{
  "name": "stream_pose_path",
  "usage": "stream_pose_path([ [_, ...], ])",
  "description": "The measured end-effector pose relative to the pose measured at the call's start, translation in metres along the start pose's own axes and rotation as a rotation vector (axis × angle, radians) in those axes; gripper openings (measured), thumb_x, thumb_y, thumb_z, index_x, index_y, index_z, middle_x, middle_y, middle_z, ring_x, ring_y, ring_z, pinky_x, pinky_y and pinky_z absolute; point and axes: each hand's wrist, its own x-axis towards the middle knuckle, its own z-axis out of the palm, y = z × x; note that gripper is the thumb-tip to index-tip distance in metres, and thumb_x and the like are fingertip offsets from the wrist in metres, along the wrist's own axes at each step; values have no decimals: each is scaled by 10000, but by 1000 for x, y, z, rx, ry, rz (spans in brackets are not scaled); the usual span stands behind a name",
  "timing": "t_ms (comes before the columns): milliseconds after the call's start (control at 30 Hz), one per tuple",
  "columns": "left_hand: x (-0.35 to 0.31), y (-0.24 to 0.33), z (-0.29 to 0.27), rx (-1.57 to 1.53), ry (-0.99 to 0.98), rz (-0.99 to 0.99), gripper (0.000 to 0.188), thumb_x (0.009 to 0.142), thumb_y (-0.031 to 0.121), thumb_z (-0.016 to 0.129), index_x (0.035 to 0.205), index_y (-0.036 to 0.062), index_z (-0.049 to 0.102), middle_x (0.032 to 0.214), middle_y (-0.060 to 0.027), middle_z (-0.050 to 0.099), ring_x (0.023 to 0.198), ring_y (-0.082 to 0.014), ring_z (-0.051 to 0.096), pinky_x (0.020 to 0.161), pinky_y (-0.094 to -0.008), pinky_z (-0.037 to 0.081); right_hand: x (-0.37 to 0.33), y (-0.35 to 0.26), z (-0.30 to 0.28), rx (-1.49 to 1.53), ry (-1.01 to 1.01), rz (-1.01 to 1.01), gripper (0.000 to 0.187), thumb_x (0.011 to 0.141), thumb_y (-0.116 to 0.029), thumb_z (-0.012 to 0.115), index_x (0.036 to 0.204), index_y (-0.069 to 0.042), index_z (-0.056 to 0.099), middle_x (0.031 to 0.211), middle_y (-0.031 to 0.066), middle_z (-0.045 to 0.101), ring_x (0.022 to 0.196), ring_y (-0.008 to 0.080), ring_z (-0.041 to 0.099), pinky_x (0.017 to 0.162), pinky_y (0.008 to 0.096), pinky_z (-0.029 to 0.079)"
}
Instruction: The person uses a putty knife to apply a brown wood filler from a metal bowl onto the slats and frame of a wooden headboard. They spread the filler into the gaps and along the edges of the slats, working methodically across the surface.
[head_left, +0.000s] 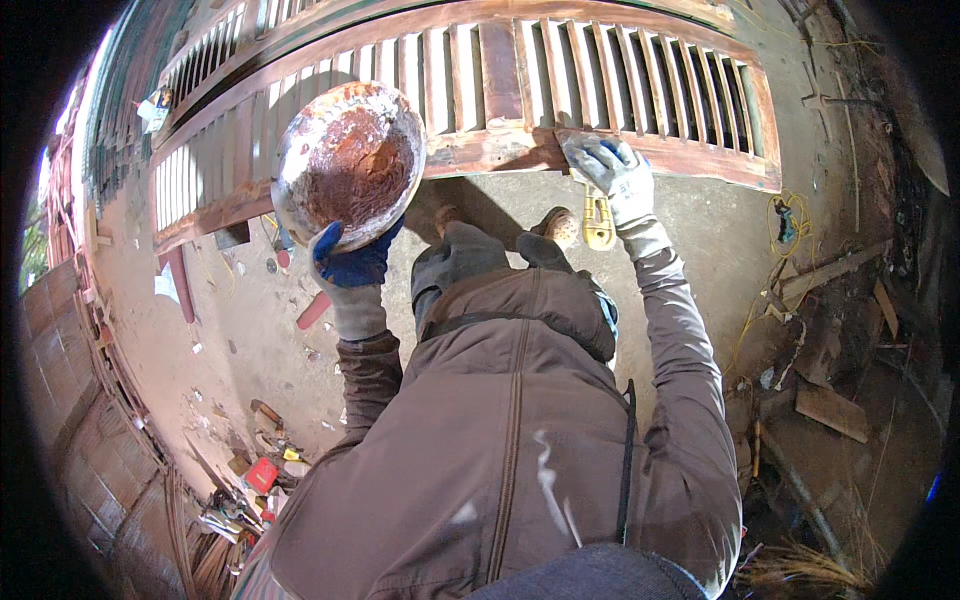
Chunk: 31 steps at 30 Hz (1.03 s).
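Note:
My left hand (352, 262), in a blue-and-grey work glove, grips the near rim of a round metal bowl (290, 185). Reddish-brown paste (365, 165) coats the inside of the bowl, which is held up over a long slatted wooden panel (480, 152). My right hand (615, 175), in a white-and-blue glove, rests on the panel's near rail, its fingers bent together and pointing left. What those fingers hold, if anything, is hidden. Brown stain colours the wood around it. Just below this hand, a yellow tool or shoe-like object (599, 222) lies on the floor.
Another slatted panel (205, 50) lies beyond at the upper left. Tools and scraps, with a red box (262, 475) among them, are piled at lower left. Yellow cord (775, 225) and wood offcuts (832, 412) lie on the right. A red tube-like object (314, 311) lies near my left forearm.

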Motion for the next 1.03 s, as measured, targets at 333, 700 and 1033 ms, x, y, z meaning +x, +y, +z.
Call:
stream_pose_path([
  [333,-6,-15,-14,2,81,108,720,849,252,611,1490,8,390,1469,-237,478,1336,-463,492,1083,-686,420,3,14,-9,150,-28,43,418,815,-263,611,1223,-287,701,1268,-70,663,1137,169,587,903,379,501],
  [700,-4,-25,2,13,92,81,710,840,249,611,1469,-10,407,1455,-251,486,1324,-467,503,1076,-684,431,-25,40,-15,92,13,32,436,818,-257,651,1252,-255,686,1271,-30,665,1138,205,605,902,387,508],
  [1033,-6,-36,4,22,54,57,760,865,278,621,1519,3,346,1479,-258,467,1354,-487,464,1104,-687,388,-16,49,-7,111,-104,-12,409,828,-253,614,1230,-274,686,1295,-55,657,1182,178,581,943,414,472],
])
